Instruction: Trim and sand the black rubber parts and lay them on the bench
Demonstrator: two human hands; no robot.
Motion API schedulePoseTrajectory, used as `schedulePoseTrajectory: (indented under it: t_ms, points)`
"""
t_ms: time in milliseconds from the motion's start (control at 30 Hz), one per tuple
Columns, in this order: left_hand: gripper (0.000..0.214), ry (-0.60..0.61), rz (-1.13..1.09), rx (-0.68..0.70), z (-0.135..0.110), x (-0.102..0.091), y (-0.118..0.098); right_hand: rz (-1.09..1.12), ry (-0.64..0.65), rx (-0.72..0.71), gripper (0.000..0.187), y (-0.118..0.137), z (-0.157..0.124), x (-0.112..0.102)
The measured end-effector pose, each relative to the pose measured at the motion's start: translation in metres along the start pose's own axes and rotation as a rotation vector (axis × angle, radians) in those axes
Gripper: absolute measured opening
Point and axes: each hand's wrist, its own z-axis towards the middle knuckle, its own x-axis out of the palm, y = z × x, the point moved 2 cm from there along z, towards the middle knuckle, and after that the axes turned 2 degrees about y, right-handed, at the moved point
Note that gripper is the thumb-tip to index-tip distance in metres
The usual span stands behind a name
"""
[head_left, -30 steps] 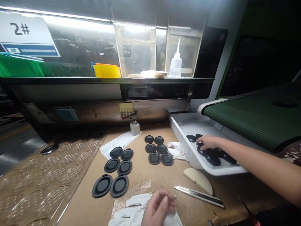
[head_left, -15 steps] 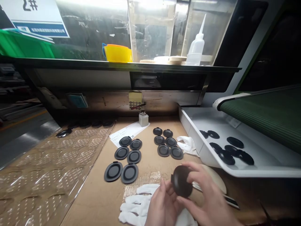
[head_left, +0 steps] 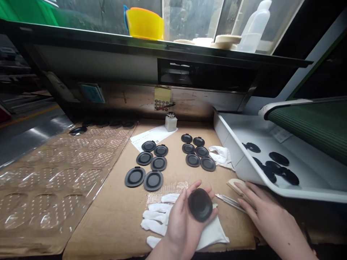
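My left hand (head_left: 187,220) is palm up over the white glove, with its fingers curled around a black round lid (head_left: 200,204). The lid lies flat-side up across the fingers. My right hand (head_left: 271,216) is at a beige round pad (head_left: 235,185), its thumb and fingers around the pad's edge. Beside that hand lies a slim utility knife (head_left: 230,202), partly hidden by the thumb. White gloves (head_left: 157,216) are spread on the cardboard under my left hand. Further back, black lids stand in two groups, one on the left (head_left: 144,158) and one on the right (head_left: 201,151).
A white tray (head_left: 235,159) with several black pieces stands on the right, below a green conveyor belt (head_left: 311,126). Clear blister trays (head_left: 67,166) cover the left side. A small pump bottle (head_left: 171,122) stands on paper at the back, under a shelf (head_left: 108,42).
My right hand has let go of the black lid and moved right to the beige pad. The lid stays in my left hand. The view has tilted downward.
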Motion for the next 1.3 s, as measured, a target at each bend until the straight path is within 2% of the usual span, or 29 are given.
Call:
schedulePoseTrajectory:
  t_ms: [67,167,300,433,567,733,900,1033,1100,1200,1300]
  points:
    - [0.053,0.014,-0.001,-0.002,0.0,-0.001,0.001,0.003,0.071,-0.006,0.034,-0.01,0.001,0.009]
    - [0.05,0.023,0.038,0.021,0.001,-0.002,0.001,0.064,0.059,-0.022,0.03,-0.014,0.0,0.014]
    - [0.046,0.046,0.108,0.065,0.001,-0.002,0.003,0.081,-0.05,-0.024,0.033,-0.01,-0.005,0.001]
    - [0.044,0.05,0.137,0.095,0.004,0.0,0.005,0.287,-0.112,-0.131,0.036,-0.005,-0.014,-0.017]
    - [0.043,0.043,0.189,0.121,0.006,0.0,0.007,0.396,-0.13,-0.175,0.035,-0.006,-0.025,-0.016]
    - [0.045,0.028,0.252,0.158,0.004,0.001,0.008,0.428,-0.103,-0.202,0.024,-0.004,-0.027,-0.019]
    - [0.044,0.036,0.263,0.156,0.003,0.003,0.008,0.511,0.015,-0.308,0.021,0.012,-0.009,-0.032]
    - [0.043,0.037,0.255,0.162,0.003,0.001,0.009,0.621,0.062,-0.35,0.02,0.029,-0.001,-0.025]
    - [0.041,0.038,0.252,0.171,0.003,0.001,0.009,0.649,0.097,-0.37,0.023,0.029,0.0,-0.018]
    - [0.039,0.039,0.256,0.178,0.004,0.001,0.009,0.677,0.143,-0.305,0.026,0.019,-0.001,-0.014]
    - [0.038,0.02,0.269,0.179,0.005,0.002,0.01,0.726,0.063,-0.17,0.027,0.016,-0.002,-0.022]
